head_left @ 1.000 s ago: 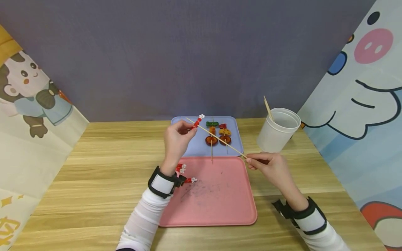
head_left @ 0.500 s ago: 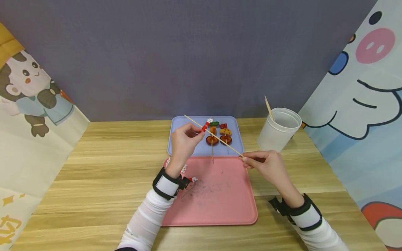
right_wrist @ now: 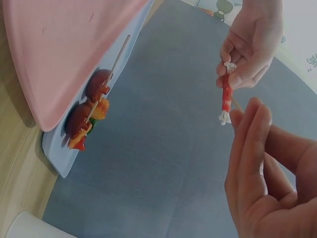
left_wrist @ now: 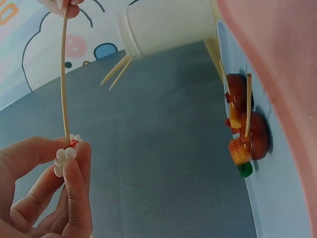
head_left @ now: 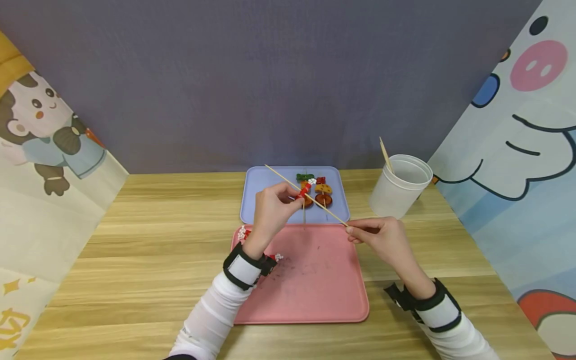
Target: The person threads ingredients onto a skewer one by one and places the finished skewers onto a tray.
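Observation:
My left hand pinches a toy food roll, red in the middle with white knobbed tips at both ends, like wrapped enoki mushrooms. A thin bamboo skewer runs through the roll's middle, its far end sticking out to the upper left. Between thumb and fingers, my right hand grips the skewer's near end. The left wrist view has the skewer coming down onto the roll. In the right wrist view the roll shows whole, the skewer mostly hidden behind my right fingers.
Below my hands lies a pink tray with several similar rolls partly behind my left wrist. Behind it, a blue tray carries two loaded toy food skewers. A white bucket with bamboo sticks stands right.
My left hand has moved right and slightly down, sliding the roll along the skewer toward my right hand. The right hand shifted slightly left, then stayed nearly still.

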Demonstrator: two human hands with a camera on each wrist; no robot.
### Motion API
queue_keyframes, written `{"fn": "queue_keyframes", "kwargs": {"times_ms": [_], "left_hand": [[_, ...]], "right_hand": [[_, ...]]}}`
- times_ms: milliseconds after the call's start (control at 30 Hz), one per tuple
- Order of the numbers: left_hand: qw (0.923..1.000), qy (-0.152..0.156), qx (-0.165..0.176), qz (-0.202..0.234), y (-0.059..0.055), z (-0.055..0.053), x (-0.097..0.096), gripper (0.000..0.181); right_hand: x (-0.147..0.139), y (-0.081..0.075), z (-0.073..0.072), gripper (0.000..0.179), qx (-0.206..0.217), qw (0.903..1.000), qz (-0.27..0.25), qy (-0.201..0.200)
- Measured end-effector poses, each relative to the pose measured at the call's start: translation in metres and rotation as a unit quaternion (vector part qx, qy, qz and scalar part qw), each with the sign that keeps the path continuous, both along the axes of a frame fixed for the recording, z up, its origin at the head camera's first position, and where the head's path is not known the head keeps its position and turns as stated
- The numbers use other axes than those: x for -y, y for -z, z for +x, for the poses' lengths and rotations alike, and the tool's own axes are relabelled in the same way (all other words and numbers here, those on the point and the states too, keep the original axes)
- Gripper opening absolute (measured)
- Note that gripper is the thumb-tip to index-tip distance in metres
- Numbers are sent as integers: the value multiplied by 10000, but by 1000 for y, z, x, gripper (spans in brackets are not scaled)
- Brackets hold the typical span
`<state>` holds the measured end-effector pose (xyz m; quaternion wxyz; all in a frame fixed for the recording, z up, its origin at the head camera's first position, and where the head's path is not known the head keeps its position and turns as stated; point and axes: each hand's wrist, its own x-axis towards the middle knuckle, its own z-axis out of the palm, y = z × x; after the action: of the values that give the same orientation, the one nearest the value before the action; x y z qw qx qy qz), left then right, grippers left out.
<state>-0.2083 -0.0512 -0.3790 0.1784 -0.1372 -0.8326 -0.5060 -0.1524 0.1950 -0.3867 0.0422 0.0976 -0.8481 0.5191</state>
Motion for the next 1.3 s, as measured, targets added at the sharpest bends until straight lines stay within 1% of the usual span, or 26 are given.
{"fn": "queue_keyframes", "kwargs": {"times_ms": [67, 100, 233, 300, 400, 533, 633, 733, 833, 1033, 1133, 1233, 1300], "left_hand": [[10000, -30, -11, 29, 0, 2, -2, 7], [10000, 17, 9, 47, 0, 3, -3, 7], [9991, 418, 90, -64, 1, 8, -11, 8], [9981, 587, 71, -152, 2, 11, -15, 8], [9981, 590, 12, -199, 3, 14, -20, 8], [9971, 700, 94, -285, 4, 19, -24, 8], [9958, 823, 150, -386, 4, 20, -27, 7], [9958, 827, 157, -369, 3, 21, -29, 7], [9958, 843, 183, -321, 4, 21, -29, 7], [9957, 855, 113, -333, 5, 22, -29, 7], [9942, 1018, 99, -327, 5, 20, -27, 7], [9907, 1258, 293, -439, 3, 18, -20, 9], [9878, 1342, 475, -632, 3, 16, -11, 11]], "right_hand": [[1, -1, 1, 18, -9, 10000, -8, 42], [1, -1, 1, 18, -2, 10000, -3, 52], [3, -1, 1, 21, 42, 10000, 50, 22], [4, -1, 2, 21, 59, 10000, 32, -5], [4, -1, 2, 20, 27, 10000, 4, 17], [6, -1, 3, 19, 31, 10000, 39, 6], [8, 0, 3, 19, 41, 10000, -21, -17], [8, 0, 3, 17, 7, 9999, -111, -23], [8, -1, 4, 16, -14, 9999, -120, -17], [8, -1, 5, 16, -50, 10000, -78, -14], [8, -1, 4, 17, -71, 9998, -166, 11], [5, 1, 2, 18, -57, 9994, -348, 3], [2, 3, 1, 19, -58, 9992, -406, 23]]}}
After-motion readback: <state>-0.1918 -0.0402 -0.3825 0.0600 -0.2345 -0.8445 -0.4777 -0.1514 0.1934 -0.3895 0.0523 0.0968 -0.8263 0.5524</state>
